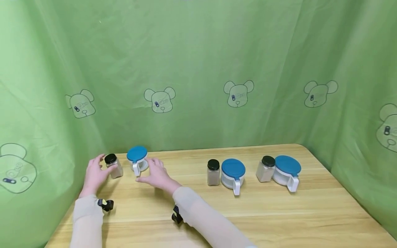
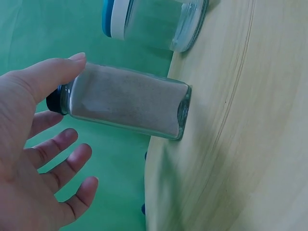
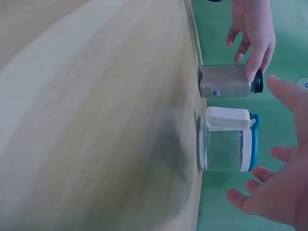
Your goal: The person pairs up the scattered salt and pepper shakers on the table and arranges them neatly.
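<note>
While untouched, jar (image 1: 138,161) beside right hand (image 1: 156,175).

Three jar (image 1: 113,166) and lidded cup (image 1: 138,159) pairs stand in a row on the table (image 1: 279,213)

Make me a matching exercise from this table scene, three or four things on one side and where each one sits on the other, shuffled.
Things:
1. left hand
2. right hand
3. middle blue-lidded jar
4. rightmost spice bottle

Places:
A. thumb on the leftmost spice bottle
B. between two black-capped bottles
C. open, beside the leftmost blue-lidded jar
D. just left of the rightmost blue-lidded jar

Pairs: 1-A, 2-C, 3-B, 4-D
</note>
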A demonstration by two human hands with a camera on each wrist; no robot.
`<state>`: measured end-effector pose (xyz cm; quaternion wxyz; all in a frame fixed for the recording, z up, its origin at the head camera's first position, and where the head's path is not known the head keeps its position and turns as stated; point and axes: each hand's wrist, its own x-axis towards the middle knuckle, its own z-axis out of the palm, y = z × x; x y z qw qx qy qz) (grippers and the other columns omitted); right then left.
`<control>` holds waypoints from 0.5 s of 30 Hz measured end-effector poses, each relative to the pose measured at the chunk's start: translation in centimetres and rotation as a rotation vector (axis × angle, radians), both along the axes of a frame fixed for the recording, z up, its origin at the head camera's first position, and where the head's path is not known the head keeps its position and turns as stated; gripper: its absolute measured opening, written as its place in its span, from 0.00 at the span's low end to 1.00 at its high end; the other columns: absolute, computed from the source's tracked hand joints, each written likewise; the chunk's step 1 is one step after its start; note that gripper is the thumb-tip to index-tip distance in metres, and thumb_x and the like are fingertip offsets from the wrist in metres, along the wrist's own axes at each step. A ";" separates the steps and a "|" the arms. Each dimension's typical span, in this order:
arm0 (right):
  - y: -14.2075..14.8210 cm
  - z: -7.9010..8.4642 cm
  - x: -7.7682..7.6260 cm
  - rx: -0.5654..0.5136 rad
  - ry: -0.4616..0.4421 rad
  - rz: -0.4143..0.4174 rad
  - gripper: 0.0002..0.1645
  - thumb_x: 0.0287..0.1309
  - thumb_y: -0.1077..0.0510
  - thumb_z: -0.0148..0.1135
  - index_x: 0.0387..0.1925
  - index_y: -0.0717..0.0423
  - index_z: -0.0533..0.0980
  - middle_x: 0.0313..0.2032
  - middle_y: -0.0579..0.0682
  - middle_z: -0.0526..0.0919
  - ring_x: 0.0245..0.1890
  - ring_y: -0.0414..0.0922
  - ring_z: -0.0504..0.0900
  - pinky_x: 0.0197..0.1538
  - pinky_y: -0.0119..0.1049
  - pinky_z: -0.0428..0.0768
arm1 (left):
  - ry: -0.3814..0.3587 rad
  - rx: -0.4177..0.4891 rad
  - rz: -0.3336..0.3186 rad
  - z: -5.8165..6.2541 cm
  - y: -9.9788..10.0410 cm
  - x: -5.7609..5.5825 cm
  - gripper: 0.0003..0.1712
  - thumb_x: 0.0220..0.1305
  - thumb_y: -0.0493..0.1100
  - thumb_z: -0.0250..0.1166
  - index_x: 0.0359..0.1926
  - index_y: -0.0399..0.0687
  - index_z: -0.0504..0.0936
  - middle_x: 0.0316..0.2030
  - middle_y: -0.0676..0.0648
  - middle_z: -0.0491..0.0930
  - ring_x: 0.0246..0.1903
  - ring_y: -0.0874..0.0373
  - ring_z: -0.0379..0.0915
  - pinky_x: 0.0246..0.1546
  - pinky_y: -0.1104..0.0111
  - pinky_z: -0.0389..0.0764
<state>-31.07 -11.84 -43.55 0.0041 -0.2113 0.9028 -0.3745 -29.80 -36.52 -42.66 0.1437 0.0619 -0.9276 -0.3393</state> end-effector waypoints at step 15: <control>-1.5 -0.4 -1.8 -0.025 -0.027 -0.018 0.52 0.50 0.40 0.73 0.72 0.45 0.59 0.68 0.53 0.63 0.67 0.52 0.62 0.64 0.50 0.68 | -0.044 0.049 -0.088 -0.6 -0.9 -1.4 0.45 0.61 0.53 0.68 0.69 0.30 0.60 0.64 0.23 0.63 0.62 0.29 0.61 0.63 0.39 0.62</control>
